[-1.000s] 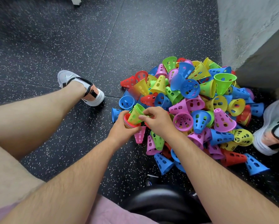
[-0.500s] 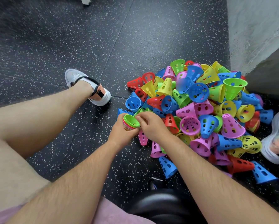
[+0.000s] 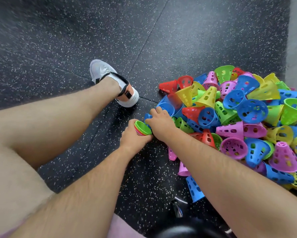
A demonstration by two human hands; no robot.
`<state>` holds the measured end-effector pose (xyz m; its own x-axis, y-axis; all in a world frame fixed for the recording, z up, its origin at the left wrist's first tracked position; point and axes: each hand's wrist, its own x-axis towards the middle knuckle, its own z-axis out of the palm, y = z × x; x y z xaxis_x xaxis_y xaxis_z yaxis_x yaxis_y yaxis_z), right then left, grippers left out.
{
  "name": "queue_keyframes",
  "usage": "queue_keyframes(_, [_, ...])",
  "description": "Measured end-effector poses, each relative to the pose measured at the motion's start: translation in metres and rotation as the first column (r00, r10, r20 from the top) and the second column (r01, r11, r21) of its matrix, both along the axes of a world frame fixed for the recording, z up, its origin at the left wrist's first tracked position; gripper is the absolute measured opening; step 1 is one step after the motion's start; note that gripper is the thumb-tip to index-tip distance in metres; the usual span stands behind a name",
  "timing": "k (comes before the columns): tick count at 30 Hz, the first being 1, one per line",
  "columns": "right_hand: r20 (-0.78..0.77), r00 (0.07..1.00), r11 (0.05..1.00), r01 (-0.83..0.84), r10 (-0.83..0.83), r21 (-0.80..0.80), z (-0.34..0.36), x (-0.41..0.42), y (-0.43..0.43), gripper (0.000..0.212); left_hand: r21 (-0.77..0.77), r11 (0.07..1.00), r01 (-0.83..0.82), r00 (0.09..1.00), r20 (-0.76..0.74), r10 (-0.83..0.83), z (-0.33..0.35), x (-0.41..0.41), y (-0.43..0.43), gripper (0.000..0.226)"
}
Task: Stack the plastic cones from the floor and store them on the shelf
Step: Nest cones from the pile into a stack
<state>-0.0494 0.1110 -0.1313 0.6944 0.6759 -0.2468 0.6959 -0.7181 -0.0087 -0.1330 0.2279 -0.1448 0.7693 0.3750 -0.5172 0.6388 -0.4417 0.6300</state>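
Plastic cones [image 3: 238, 121] are lying in one big mixed heap of blue, green, yellow, pink and red. They are covering the speckled black floor [image 3: 75, 40] ahead of you and to your right, most of them tipped on their sides. No shelf is showing in this view.

Your left hand [image 3: 134, 140] is wrapping round a short nested stack [image 3: 142, 128], a green cone sitting on top with its open mouth tilting up toward the heap. Your right hand [image 3: 160, 121] is reaching just past that stack, with its fingers bending down onto a blue cone [image 3: 167, 107] at the heap's near-left edge. I cannot tell whether they are gripping it yet.

That blue cone is lying just beyond the stack and slightly to its right, so your right hand is much the nearer. My judgement is that you are picking the next cone, and it will probably need turning narrow end down before it nests.
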Motion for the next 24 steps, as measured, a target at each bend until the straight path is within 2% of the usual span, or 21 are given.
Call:
queue_keyframes(3, [0.057,0.997,0.987,0.047,-0.056,0.154,-0.008,0.0,-0.003,0.018,-0.009,1.0,-0.021,1.0,-0.004,0.021,-0.002,0.003,0.0,0.079])
queue_keyframes(6, [-0.04,0.993,0.951,0.117,-0.11,0.286,-0.011,0.001,-0.017,0.027,-0.037,0.998,-0.06,0.998,0.009,0.06,-0.003,0.002,0.006,0.078])
queue_keyframes(10, [-0.064,0.967,0.768,0.235,-0.246,0.596,-0.009,0.001,-0.029,0.01,-0.089,0.994,-0.06,0.998,0.023,0.062,0.002,0.003,0.004,0.074])
queue_keyframes(12, [-0.095,0.945,0.679,0.293,-0.314,0.673,-0.003,-0.002,-0.032,0.018,-0.114,0.992,-0.045,0.998,0.043,0.051,0.003,0.005,0.001,0.073])
queue_keyframes(14, [-0.095,0.933,0.659,0.314,-0.346,0.683,0.002,-0.005,-0.037,0.023,-0.159,0.987,-0.03,0.996,0.076,0.042,0.002,0.006,-0.002,0.07])
queue_keyframes(18, [-0.077,0.958,0.775,0.268,-0.275,0.573,0.002,-0.018,-0.052,0.031,-0.263,0.965,-0.022,0.987,0.147,0.062,0.007,0.009,-0.014,0.071])
queue_keyframes(21, [-0.245,0.947,0.782,0.312,-0.209,0.54,0.007,-0.028,-0.058,0.04,-0.266,0.964,-0.019,0.98,0.184,0.07,0.011,0.015,-0.021,0.099])
queue_keyframes(22, [-0.327,0.92,0.754,0.371,-0.217,0.543,0.009,-0.03,-0.06,0.042,-0.239,0.971,-0.01,0.982,0.182,0.055,0.012,0.016,-0.023,0.1])
queue_keyframes(24, [-0.463,0.843,0.671,0.513,-0.274,0.536,0.013,-0.029,-0.063,0.048,-0.199,0.98,-0.001,0.983,0.178,0.037,0.011,0.018,-0.026,0.089])
